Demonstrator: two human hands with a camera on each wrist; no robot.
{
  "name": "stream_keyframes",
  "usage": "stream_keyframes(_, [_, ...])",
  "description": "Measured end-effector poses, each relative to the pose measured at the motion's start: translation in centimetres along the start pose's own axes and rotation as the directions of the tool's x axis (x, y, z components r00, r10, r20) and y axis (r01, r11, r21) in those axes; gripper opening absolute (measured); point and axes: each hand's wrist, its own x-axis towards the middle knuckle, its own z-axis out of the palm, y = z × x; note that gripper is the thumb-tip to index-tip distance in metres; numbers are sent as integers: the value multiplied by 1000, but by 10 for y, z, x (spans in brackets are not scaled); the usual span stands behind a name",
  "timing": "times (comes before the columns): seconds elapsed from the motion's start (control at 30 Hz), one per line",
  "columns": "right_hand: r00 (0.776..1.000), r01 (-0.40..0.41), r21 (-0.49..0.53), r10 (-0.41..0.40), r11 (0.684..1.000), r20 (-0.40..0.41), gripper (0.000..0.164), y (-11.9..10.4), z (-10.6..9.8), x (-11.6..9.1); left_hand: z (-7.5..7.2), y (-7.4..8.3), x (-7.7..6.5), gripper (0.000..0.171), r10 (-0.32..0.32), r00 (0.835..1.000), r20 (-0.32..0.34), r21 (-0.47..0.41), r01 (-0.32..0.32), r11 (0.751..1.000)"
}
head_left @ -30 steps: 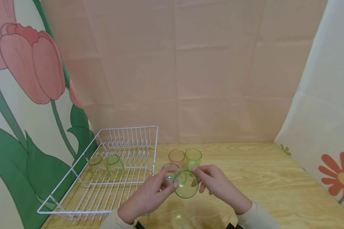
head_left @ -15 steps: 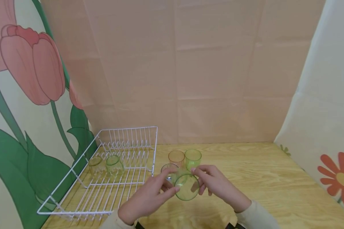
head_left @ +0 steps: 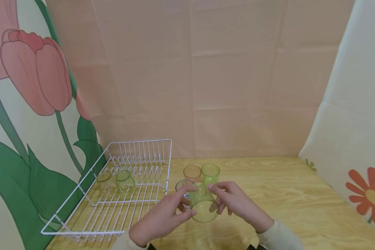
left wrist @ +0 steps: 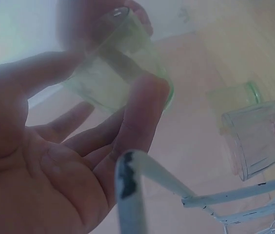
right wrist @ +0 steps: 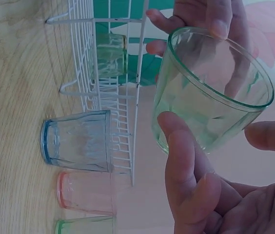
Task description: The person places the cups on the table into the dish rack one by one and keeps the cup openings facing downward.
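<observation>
A pale green drinking glass is held between both hands above the table, tipped with its wide mouth down toward the person. My left hand pinches it from the left, thumb at the rim and index finger near the base. On the other side, the fingers of my right hand grip its wall. In the right wrist view the glass shows its full rim, with the left fingers seen through it. The left wrist view has the glass partly behind a finger.
Upright behind the hands stand a bluish glass, an orange-pink glass and a green glass. To the left is a white wire dish rack holding an amber glass and a green glass, both widening downward.
Between the hands, the glass has turned so its mouth tips further down and its base shows above. Both hands stay nearly in place.
</observation>
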Motion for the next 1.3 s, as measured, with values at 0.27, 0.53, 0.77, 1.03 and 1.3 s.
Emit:
stream_keyframes(0.27, [1000,0,-30,0,1000,-5,53,-1,1,0,1,-1,-1,58,10,1000,9,3,-10,1000])
stream_keyframes(0.53, [1000,-7,-64,6,998,-8,53,-1,3,-1,1,-2,0,55,-1,1000,26,-8,1,1000])
stream_keyframes(0.77, [1000,-11,-67,10,998,-19,53,0,5,0,2,-2,1,47,-53,999,9,-35,53,998])
stream_keyframes(1.03, [999,-4,-84,0,996,-38,49,-2,7,-1,1,0,3,47,-141,990,-12,-79,139,987])
stream_keyframes(1.3, [999,-4,-87,1,996,-37,49,-3,8,-3,3,2,4,54,-180,983,-23,-105,176,979])
